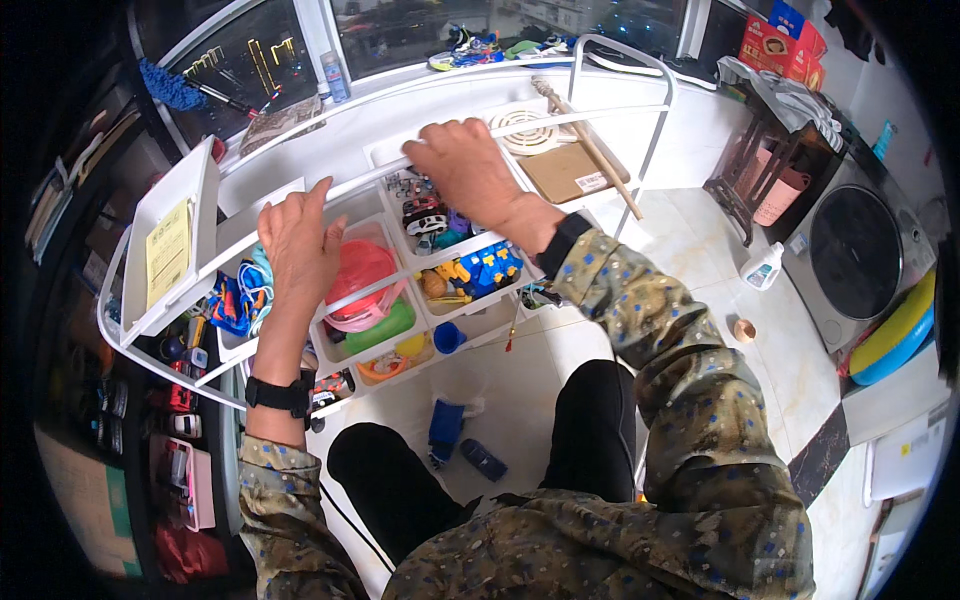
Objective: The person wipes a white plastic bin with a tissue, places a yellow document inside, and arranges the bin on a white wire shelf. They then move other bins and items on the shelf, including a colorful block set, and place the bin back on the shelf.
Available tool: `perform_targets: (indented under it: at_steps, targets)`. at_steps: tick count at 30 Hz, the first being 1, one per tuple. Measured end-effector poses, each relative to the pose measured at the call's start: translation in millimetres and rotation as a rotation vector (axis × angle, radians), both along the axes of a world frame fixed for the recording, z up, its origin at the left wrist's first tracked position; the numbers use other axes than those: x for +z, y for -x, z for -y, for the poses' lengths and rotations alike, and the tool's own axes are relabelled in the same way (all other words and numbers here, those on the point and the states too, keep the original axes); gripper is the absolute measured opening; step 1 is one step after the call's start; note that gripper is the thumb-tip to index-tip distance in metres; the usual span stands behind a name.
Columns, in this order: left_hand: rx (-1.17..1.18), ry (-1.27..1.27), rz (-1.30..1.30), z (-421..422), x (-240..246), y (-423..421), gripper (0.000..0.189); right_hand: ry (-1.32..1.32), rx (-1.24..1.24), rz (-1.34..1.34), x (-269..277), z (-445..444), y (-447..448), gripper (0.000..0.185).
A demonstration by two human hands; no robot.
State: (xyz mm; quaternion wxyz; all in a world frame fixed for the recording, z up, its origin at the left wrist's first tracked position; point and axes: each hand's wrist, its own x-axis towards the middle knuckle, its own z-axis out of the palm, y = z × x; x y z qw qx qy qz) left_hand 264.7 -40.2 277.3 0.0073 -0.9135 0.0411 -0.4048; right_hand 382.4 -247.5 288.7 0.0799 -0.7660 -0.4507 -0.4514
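Both hands are at the top rail [365, 179] of a white metal rack holding plastic bins. My right hand [469, 176] curls over this rail, its fingertips hidden beyond it. My left hand [298, 244] lies across the rail farther left, thumb and index finger spread; whether it grips is unclear. Below my right hand, a white bin [396, 225] holds several toy cars. A red and pink round toy container [360, 277] sits beside my left hand, above a green piece [382, 328]. Blue and yellow toys [480, 270] fill another bin compartment.
A tilted white bin [161, 247] with a yellow paper stands left. A wooden stick [592, 154] crosses a brown board [566, 172] at right. Blue slippers or cloth-like items [448, 426] lie on the floor between my knees. A white bottle [762, 267] stands near the washing machine [855, 251].
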Motion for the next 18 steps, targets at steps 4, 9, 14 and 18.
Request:
perform_targets:
  at_steps: [4, 9, 14, 18]
  targets:
    - [0.005, 0.011, 0.019, 3, 0, -1, 0.049, -0.009, -0.027, 0.062, 6, 54, -32, 0.024]
    - [0.013, 0.011, 0.001, 4, 2, 0, 0.048, -0.036, -0.074, 0.026, 2, 121, -64, 0.023]
    - [0.044, 0.014, -0.037, 4, 4, 1, 0.048, -0.089, -0.192, 0.028, 4, 182, -101, 0.021]
    - [0.044, 0.017, -0.054, 4, 4, 1, 0.048, -0.068, -0.473, -0.061, 11, 236, -127, 0.021]
